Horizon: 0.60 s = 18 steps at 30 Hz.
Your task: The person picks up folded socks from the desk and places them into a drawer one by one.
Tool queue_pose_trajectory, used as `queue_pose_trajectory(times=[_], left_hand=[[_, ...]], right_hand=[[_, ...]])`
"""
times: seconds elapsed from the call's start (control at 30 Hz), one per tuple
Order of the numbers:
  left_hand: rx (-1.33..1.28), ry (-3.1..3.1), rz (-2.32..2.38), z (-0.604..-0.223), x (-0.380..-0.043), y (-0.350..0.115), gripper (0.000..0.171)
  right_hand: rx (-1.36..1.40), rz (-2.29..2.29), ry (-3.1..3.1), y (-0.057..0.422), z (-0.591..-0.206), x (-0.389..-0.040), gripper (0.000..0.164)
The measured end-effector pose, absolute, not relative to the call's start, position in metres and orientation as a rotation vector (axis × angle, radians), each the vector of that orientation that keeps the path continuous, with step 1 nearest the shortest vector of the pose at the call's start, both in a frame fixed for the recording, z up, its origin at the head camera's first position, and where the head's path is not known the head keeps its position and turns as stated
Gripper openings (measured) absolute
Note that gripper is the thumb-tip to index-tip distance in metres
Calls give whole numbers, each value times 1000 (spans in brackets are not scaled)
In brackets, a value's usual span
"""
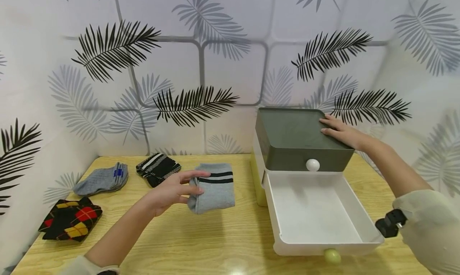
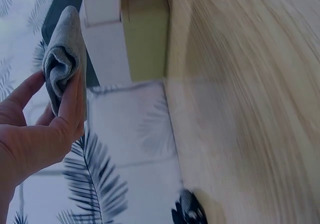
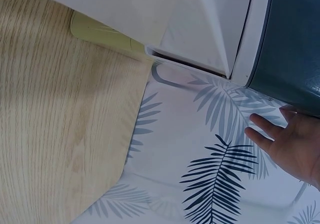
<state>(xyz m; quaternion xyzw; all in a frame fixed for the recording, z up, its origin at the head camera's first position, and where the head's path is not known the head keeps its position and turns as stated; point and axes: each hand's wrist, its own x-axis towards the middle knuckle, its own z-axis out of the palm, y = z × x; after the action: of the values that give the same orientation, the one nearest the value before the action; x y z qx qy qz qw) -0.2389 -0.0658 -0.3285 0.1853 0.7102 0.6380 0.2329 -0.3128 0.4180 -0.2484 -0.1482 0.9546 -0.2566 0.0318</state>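
Note:
My left hand (image 1: 172, 192) pinches a folded grey sock (image 1: 216, 187) with two black stripes, thumb on one side and fingers on the other. In the left wrist view the rolled end of the sock (image 2: 65, 59) shows above the table. On the right, my right hand (image 1: 341, 131) rests on the right edge of a small drawer box's dark green top (image 1: 294, 127), fingers extended. Below that top, a white drawer (image 1: 309, 211) is pulled out toward me, with bare floor inside and a pale green knob (image 1: 332, 256) on its front.
At the left of the wooden table (image 1: 187, 243) lie a grey sock pair (image 1: 102, 180) with blue marks, a black-and-white plaid sock bundle (image 1: 158, 169) and a black argyle sock bundle (image 1: 72, 219) in red and yellow. A leaf-patterned backdrop (image 1: 230, 135) stands behind the table.

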Motion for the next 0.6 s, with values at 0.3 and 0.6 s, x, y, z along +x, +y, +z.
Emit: queue_pose_trajectory(times=[0.3,0.6], left_hand=[[549,1826,1794,-312,-227,-18,46],[596,1731,1782,-308,-219,28,44]], right_hand=[[-455,-786,2945,418,-248,-313,63],[-478,-817,2958,419,-250,-314,65]])
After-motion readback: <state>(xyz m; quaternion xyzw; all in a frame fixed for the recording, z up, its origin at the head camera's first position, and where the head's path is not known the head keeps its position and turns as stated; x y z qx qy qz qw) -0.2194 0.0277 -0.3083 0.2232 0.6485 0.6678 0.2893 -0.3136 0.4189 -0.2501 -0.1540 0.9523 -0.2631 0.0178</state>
